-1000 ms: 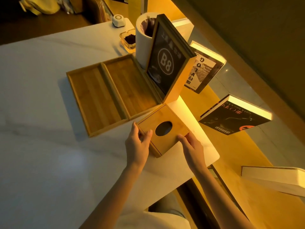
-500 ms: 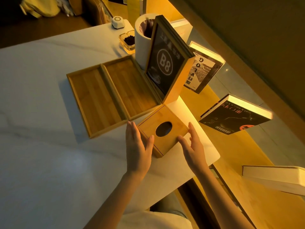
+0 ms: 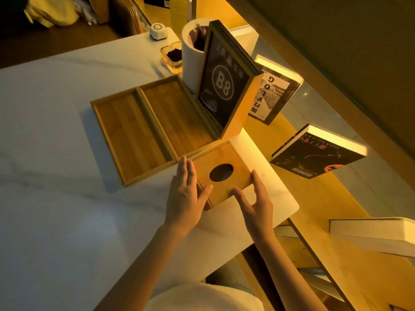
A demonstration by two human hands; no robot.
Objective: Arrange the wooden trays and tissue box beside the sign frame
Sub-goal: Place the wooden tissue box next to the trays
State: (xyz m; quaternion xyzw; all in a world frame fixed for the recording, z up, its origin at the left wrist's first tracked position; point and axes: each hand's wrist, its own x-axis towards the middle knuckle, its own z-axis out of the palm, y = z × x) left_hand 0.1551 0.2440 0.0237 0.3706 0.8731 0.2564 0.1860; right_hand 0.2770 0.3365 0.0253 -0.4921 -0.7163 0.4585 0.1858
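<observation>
Moved: both hands flattened against tissue box (image 3: 221, 173) sides.
Grip: left hand (image 3: 184, 196), right hand (image 3: 256, 203) released, pressing.
Next: squaring box beside sign frame (image 3: 224, 86).

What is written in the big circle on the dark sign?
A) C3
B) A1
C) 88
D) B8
D: the sign frame, standing upright next to the wooden trays, shows a pale circle with "B8" inside it.
</observation>
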